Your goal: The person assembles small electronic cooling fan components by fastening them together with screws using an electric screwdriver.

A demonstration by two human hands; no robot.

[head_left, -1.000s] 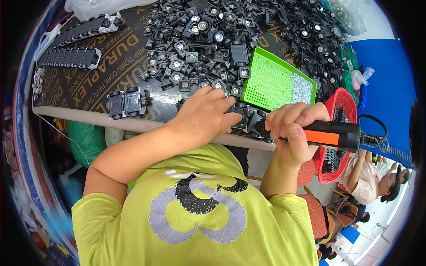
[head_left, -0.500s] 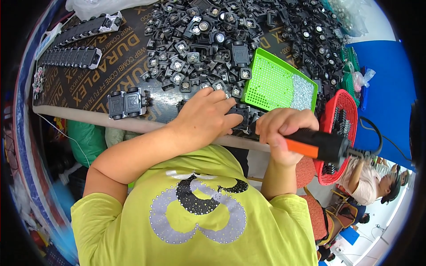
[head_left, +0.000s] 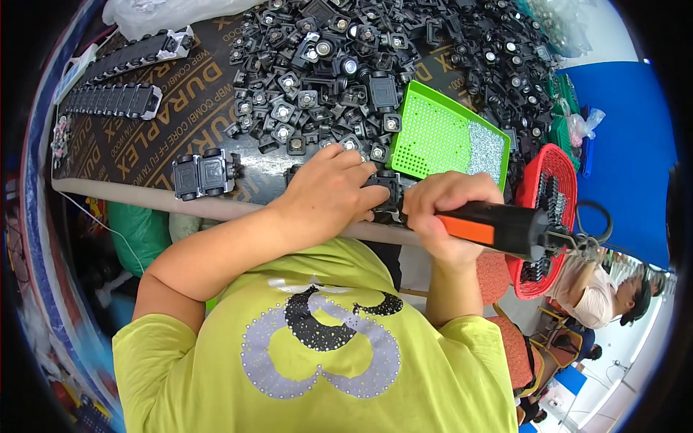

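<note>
My left hand (head_left: 332, 189) is closed on a black plastic wheeled part (head_left: 388, 189) near the table's front edge. Its fingers partly cover the piece. In my right hand (head_left: 451, 213) is a black and orange electric screwdriver (head_left: 491, 228), lying almost level with its rear end toward the right. The screwdriver's tip is hidden behind my fingers, beside the wheeled part. A joined pair of black wheeled chassis (head_left: 204, 175) stands to the left of my left forearm.
A big heap of black plastic parts (head_left: 325, 94) covers the far table. A green tray (head_left: 433, 137) holds small silvery pieces, probably screws. To the right is a red basket (head_left: 530, 195) of dark parts. Rows of joined chassis (head_left: 119, 101) lie at far left. People sit beyond the basket.
My right hand and the screwdriver have shifted slightly left. My left hand stays on the wheeled part. The whole view has shifted a little.
</note>
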